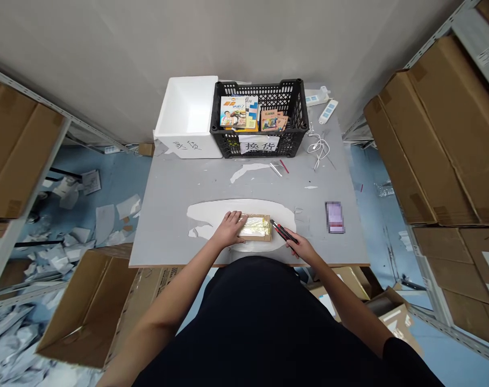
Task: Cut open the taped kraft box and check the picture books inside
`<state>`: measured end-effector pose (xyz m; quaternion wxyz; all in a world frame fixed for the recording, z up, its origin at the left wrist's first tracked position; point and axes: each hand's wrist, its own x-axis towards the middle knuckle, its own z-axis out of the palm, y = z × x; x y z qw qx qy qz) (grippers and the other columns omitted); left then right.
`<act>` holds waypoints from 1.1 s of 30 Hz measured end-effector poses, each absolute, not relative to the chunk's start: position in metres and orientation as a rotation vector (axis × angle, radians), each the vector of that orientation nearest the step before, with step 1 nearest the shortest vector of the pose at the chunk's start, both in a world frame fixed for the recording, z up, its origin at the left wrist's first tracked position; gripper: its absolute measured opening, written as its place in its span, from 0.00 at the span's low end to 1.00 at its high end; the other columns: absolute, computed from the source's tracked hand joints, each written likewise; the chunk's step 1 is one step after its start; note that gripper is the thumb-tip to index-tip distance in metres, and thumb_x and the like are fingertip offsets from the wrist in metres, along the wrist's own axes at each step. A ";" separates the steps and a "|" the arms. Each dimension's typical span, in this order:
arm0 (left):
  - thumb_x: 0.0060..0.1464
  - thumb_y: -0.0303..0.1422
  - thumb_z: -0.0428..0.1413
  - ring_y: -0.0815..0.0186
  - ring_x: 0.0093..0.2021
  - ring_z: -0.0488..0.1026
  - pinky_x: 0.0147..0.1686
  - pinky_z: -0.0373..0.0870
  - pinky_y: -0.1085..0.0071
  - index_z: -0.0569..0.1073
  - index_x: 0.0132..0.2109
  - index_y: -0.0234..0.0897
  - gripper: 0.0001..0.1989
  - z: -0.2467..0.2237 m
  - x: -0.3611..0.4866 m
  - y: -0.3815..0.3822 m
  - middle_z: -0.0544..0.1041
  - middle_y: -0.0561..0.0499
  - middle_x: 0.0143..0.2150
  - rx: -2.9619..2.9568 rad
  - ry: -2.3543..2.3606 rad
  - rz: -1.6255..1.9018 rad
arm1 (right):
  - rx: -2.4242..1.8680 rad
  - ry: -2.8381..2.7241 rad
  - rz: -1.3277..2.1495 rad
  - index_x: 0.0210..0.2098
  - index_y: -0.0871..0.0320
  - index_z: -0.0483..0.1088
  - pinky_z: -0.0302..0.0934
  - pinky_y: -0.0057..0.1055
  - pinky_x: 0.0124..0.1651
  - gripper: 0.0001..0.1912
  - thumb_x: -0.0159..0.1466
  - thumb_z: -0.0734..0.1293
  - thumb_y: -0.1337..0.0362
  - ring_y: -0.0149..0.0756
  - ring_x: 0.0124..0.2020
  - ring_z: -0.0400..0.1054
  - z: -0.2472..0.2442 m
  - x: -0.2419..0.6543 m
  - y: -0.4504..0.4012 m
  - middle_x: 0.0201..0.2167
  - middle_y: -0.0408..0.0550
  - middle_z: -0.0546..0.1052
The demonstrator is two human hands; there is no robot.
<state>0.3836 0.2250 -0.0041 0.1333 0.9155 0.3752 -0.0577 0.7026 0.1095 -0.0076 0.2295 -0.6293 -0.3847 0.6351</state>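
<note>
My left hand (230, 228) lies over the near left part of a flat parcel (255, 228), its fingers on top. The parcel is brown card wrapped in shiny gold-tinted tape. My right hand (297, 248) grips a black and red box cutter (283, 232) just right of the parcel, its tip close to the parcel's right end. Whether the tip touches the parcel is hard to tell. The parcel sits on a white patch (212, 216) on the grey table (175, 188).
A black plastic crate (260, 88) holding books stands at the table's far edge beside a white foam box (186, 118). Nearby lie a power strip (328, 111), a white cable (320, 150) and a blurred purple item (335, 217). Cardboard boxes (438, 129) fill shelves on the right.
</note>
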 end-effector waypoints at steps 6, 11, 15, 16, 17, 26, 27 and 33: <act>0.43 0.51 0.63 0.45 0.67 0.49 0.65 0.41 0.50 0.52 0.68 0.35 0.52 -0.004 0.387 0.230 0.56 0.32 0.66 2.679 1.033 -0.203 | -1.869 -1.177 1.671 0.66 0.45 0.55 0.53 0.19 0.17 0.31 0.65 0.60 0.64 0.22 0.17 0.57 -0.003 0.704 0.116 0.30 0.41 0.73; 0.42 0.51 0.63 0.44 0.66 0.51 0.64 0.42 0.50 0.53 0.68 0.35 0.52 -0.001 0.391 0.234 0.56 0.31 0.65 2.698 1.004 -0.251 | -1.870 -1.316 1.571 0.64 0.48 0.60 0.57 0.20 0.21 0.31 0.62 0.64 0.65 0.23 0.18 0.60 0.006 0.706 0.122 0.32 0.44 0.77; 0.42 0.52 0.62 0.44 0.63 0.54 0.63 0.43 0.50 0.54 0.67 0.35 0.50 0.001 0.393 0.235 0.59 0.32 0.64 2.698 1.023 -0.269 | -1.846 -1.355 1.502 0.64 0.48 0.61 0.62 0.22 0.24 0.32 0.60 0.64 0.66 0.26 0.20 0.64 0.005 0.701 0.116 0.34 0.43 0.79; 0.42 0.52 0.62 0.44 0.63 0.54 0.62 0.43 0.50 0.55 0.67 0.35 0.50 0.002 0.393 0.234 0.59 0.32 0.63 2.697 1.028 -0.271 | -1.849 -1.349 1.499 0.65 0.49 0.60 0.63 0.22 0.25 0.33 0.60 0.64 0.66 0.26 0.21 0.65 0.004 0.699 0.114 0.34 0.43 0.79; 0.42 0.52 0.62 0.43 0.63 0.54 0.62 0.43 0.50 0.55 0.67 0.35 0.50 0.001 0.393 0.234 0.59 0.32 0.63 2.695 1.033 -0.273 | -1.854 -1.340 1.503 0.65 0.49 0.60 0.63 0.23 0.25 0.33 0.60 0.64 0.66 0.26 0.20 0.65 0.003 0.698 0.112 0.34 0.43 0.79; 0.41 0.51 0.63 0.43 0.64 0.52 0.62 0.44 0.50 0.55 0.67 0.35 0.51 -0.002 0.393 0.233 0.58 0.32 0.63 2.676 1.059 -0.273 | -1.843 -1.269 1.545 0.65 0.52 0.60 0.63 0.22 0.24 0.33 0.59 0.63 0.66 0.26 0.20 0.64 -0.002 0.699 0.101 0.33 0.43 0.78; 0.41 0.51 0.63 0.43 0.64 0.53 0.62 0.44 0.50 0.55 0.67 0.35 0.51 -0.002 0.393 0.234 0.59 0.32 0.63 2.676 1.055 -0.273 | -1.848 -1.249 1.569 0.65 0.51 0.60 0.62 0.21 0.23 0.33 0.59 0.63 0.66 0.25 0.20 0.64 -0.003 0.700 0.099 0.33 0.43 0.78; 0.41 0.51 0.63 0.44 0.64 0.53 0.63 0.43 0.50 0.56 0.67 0.35 0.50 -0.004 0.393 0.234 0.59 0.32 0.63 2.682 1.061 -0.257 | -1.869 -1.114 1.696 0.66 0.50 0.57 0.60 0.22 0.20 0.35 0.59 0.64 0.65 0.24 0.18 0.60 -0.003 0.704 0.087 0.33 0.42 0.76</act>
